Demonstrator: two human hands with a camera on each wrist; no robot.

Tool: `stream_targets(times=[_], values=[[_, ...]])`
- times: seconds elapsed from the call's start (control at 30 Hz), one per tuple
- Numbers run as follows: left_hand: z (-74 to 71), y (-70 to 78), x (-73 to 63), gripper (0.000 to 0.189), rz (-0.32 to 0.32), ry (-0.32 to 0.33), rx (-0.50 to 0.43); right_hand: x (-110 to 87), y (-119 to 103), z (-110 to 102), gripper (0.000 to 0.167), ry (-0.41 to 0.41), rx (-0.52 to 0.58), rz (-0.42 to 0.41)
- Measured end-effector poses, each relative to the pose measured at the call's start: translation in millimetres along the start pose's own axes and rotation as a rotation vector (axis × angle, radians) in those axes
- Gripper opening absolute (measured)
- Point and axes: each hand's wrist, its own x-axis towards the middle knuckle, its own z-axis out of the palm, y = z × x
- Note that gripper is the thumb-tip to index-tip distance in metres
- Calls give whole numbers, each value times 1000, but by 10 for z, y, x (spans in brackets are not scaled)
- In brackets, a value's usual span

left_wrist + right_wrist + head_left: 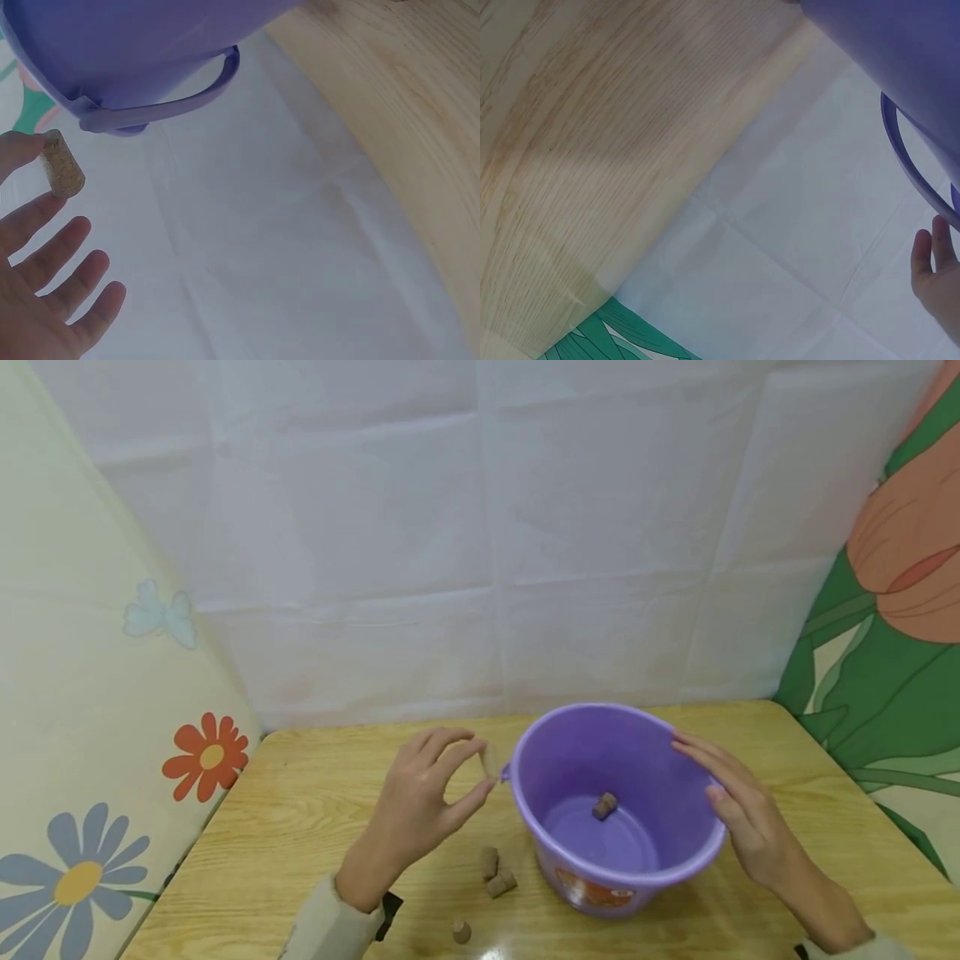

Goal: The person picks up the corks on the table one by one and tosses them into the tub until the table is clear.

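My left hand (420, 802) pinches a cork (63, 165) between thumb and forefinger, just left of the purple bucket's rim. The other left fingers spread loosely in the left wrist view. The purple bucket (558, 835) stands upright on the table, its handle (172, 109) hanging along the far side. Inside, a couple of brown corks (604, 806) lie on the bottom. My right hand (757, 827) rests on the right rim with fingers nearly straight; only some fingertips (922, 251) show by the handle in the right wrist view.
Several loose corks (501, 883) lie on the wooden table (300, 835) left of the bucket, with a single cork (461, 932) nearer the front. A white cloth (360, 543) hangs behind the table. Flower-printed panels (90, 693) flank both sides.
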Motion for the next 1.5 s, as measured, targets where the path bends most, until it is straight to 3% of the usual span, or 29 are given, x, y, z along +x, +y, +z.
stream_targets(times=[0.6, 0.87, 1.5], values=[[109, 194, 177, 41, 71, -33, -1, -13, 18, 14, 49, 16, 3, 12], [157, 223, 194, 38, 42, -91, -17, 5, 20, 27, 48, 32, 9, -6], [210, 276, 251, 38, -5, -139, -47, -3, 33, 33, 48, 36, 14, -13]])
